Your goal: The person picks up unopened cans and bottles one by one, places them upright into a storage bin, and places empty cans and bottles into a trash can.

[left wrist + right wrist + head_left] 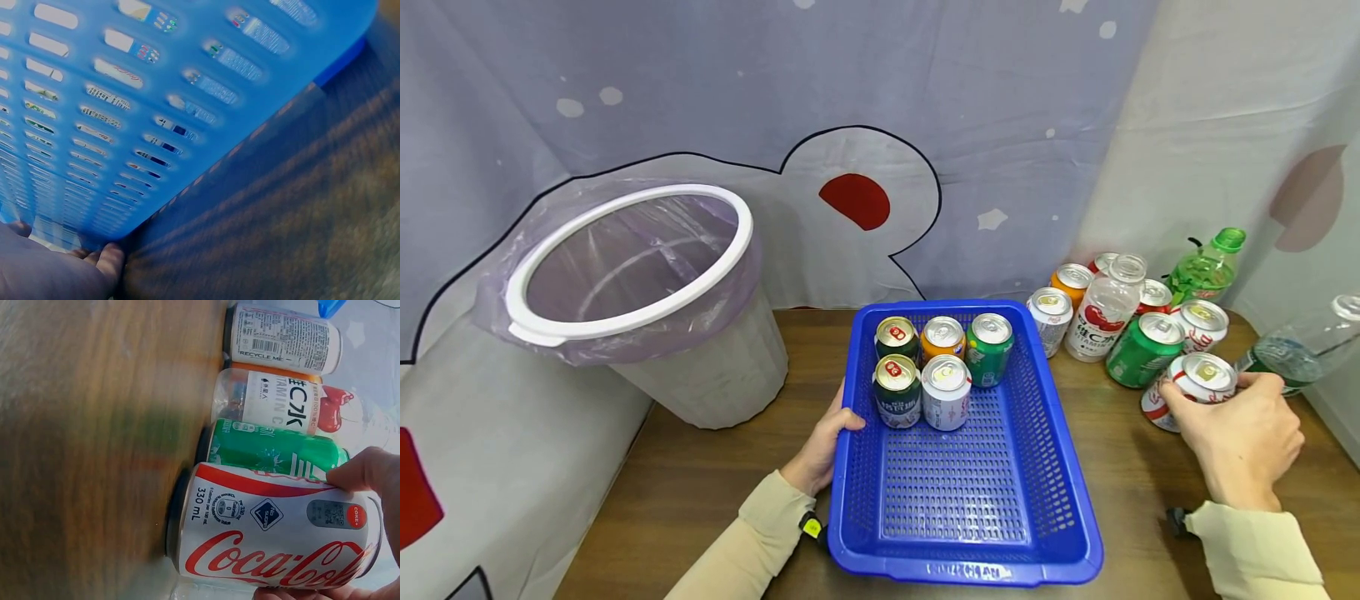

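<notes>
My right hand (1243, 433) grips a white-and-red Coca-Cola can (269, 519) between thumb and fingers, at the right of the table. Directly beside that can are a green can (269, 450) and a clear bottle with a green label (1296, 354). At the left side of a blue plastic basket (1078, 500), my left hand (820, 442) holds the wall, thumb at the rim. Inside the basket's far end stand two dark green cans (898, 404), an orange can (943, 336), a green can (989, 354) and a white can (946, 396), all upright.
A bin (722, 375) with a plastic liner and white ring stands at the left. Behind my right hand cluster several cans, a clear bottle with a cherry-red picture (1101, 312) and a green bottle (1206, 271). A patterned curtain (700, 83) hangs behind the wooden table (647, 517).
</notes>
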Demonstrator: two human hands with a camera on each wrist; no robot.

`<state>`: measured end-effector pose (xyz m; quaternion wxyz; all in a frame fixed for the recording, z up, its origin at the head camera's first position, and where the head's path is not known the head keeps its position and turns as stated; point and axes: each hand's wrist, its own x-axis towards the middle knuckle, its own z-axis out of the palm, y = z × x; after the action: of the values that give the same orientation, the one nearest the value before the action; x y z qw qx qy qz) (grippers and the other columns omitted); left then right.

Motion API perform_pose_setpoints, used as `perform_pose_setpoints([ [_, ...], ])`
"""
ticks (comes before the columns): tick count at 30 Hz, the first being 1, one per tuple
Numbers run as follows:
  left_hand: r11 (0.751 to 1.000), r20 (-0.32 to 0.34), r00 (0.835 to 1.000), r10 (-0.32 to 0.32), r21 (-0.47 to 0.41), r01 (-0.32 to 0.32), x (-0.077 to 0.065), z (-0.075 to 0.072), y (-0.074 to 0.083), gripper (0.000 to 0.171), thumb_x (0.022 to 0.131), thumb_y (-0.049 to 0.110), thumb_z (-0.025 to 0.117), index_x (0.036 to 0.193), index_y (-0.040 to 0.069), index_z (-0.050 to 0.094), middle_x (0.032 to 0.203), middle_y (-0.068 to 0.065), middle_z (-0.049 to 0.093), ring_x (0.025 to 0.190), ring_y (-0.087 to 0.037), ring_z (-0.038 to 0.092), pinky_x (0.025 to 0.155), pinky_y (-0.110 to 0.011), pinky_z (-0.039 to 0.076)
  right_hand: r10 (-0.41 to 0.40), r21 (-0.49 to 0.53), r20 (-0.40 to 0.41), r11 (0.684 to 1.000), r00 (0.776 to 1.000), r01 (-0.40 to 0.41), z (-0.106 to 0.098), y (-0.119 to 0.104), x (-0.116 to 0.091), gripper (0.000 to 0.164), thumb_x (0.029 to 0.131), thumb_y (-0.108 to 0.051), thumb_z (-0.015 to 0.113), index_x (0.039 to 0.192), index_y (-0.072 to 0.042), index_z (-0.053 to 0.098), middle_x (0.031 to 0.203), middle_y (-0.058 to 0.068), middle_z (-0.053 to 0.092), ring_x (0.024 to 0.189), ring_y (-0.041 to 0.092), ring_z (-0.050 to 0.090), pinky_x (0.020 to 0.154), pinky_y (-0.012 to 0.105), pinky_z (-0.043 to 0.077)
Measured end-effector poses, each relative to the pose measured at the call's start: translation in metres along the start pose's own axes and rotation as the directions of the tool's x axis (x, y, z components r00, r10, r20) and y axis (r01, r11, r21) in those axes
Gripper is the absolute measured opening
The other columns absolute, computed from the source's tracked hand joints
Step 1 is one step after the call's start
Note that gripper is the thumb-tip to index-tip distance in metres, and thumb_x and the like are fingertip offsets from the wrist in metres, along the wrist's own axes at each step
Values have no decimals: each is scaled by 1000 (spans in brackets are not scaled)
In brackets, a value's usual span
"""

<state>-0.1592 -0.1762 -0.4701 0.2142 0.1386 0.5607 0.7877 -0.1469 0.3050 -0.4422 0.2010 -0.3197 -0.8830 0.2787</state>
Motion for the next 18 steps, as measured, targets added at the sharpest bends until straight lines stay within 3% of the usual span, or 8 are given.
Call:
perform_pose_setpoints([
  [6,1000,7,1000,3,-2,-3,1,-1,-1,101,80,7,40,166,35,-7,173,-5,6,150,-33,21,119,-50,26,-67,-12,13,998,998,67,1,-3,-5,88,69,-53,83,132,3,56,119,34,65,102,58,58,73,59,37],
  [12,1000,8,1000,5,-4,-5,2,-1,-1,102,80,7,40,165,36,-7,173,-4,6,151,-34,19,119,-51,25,-192,60,-10,980,981,192,-2,-18,-14,83,69,-43,85,133,1,57,116,29,70,99,49,61,76,55,36],
  [14,1000,10,1000,6,-1,-6,2,-2,-2,102,80,8,40,165,37,-7,173,-5,6,151,-34,19,119,-52,26,-239,104,-24,965,971,240,-4,-24,-17,80,67,-39,87,132,-1,58,112,28,72,89,23,65,76,45,36],
  [16,1000,12,1000,8,0,-8,2,-2,-2,102,80,7,40,165,36,-7,173,-5,6,151,-34,20,119,-52,26,-286,156,-44,944,957,289,-6,-31,-21,77,65,-33,90,129,-4,60,105,25,74,78,-3,59,73,33,35],
  [18,1000,14,1000,10,1,-10,2,-2,-2,102,80,7,40,165,36,-7,173,-5,6,151,-34,20,119,-52,25,-324,212,-73,919,943,333,-8,-37,-25,74,61,-28,92,125,-6,63,93,8,75,72,-20,45,70,22,32],
])
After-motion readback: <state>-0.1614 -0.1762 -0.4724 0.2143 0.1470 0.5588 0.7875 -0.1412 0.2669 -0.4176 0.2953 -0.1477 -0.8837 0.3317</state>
